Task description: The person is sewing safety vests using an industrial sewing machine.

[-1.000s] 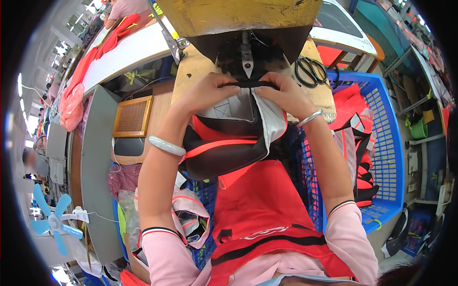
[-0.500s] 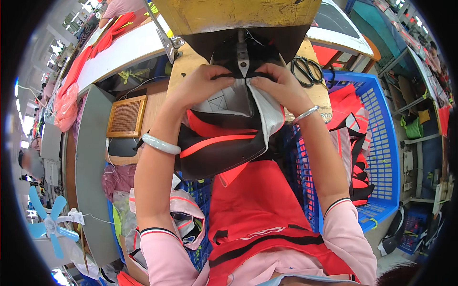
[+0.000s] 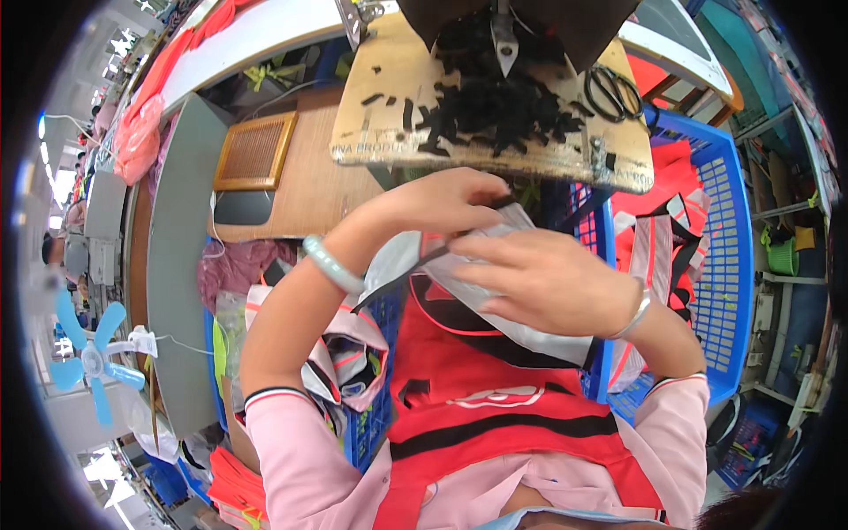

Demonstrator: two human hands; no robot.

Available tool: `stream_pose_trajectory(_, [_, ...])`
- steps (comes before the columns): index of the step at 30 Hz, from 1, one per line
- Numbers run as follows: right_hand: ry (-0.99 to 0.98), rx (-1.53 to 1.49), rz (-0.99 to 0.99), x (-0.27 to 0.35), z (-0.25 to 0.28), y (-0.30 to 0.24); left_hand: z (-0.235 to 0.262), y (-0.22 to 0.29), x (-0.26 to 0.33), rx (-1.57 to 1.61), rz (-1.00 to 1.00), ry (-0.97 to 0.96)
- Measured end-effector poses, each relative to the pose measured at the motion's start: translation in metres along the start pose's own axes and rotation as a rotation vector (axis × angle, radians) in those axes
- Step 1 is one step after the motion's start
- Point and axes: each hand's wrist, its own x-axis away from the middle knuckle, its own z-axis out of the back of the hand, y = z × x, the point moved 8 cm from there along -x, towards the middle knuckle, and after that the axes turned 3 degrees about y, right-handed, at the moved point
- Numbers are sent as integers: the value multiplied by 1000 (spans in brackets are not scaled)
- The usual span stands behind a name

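A sewn fabric piece [image 3: 521,329], black and red with a pale grey lining and dark edging, hangs over my lap. At its upper edge my left hand [image 3: 442,205] is closed, fingers bent around the dark edging. My right hand [image 3: 549,281] lies across the pale side, slightly blurred, its fingertips closed on the edging close to my left hand; its thumb is hidden. Beyond both hands, a pointed metal machine part [image 3: 504,49] hangs over a wooden board [image 3: 371,132]. Black scraps [image 3: 503,104] are heaped beneath it, apart from the fabric.
Black-handled scissors [image 3: 614,94] lie on the board's right side. A blue plastic basket [image 3: 720,265] with red, black and grey pieces stands at my right. To my left are a wooden-framed woven panel [image 3: 256,152], a grey partition [image 3: 181,265] and a small blue fan [image 3: 93,358].
My hands have drawn the fabric piece from under the metal point toward my lap and turned it. The heap of black scraps on the board has come into view.
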Motion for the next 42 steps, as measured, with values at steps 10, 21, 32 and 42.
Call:
stream_pose_trajectory(10, [-208, 342, -254, 14, -49, 25, -51, -19, 11, 186, 10, 52])
stream_pose_trajectory(21, [186, 185, -437, 36, 29, 49, -12, -9, 57, -332, -102, 364])
stream_pose_trajectory(32, [432, 192, -531, 3, 80, 94, 73, 49, 19, -320, -168, 396])
stream_pose_trajectory(42, [427, 91, -631, -18, 89, 154, 117, 23, -23, -200, -48, 351])
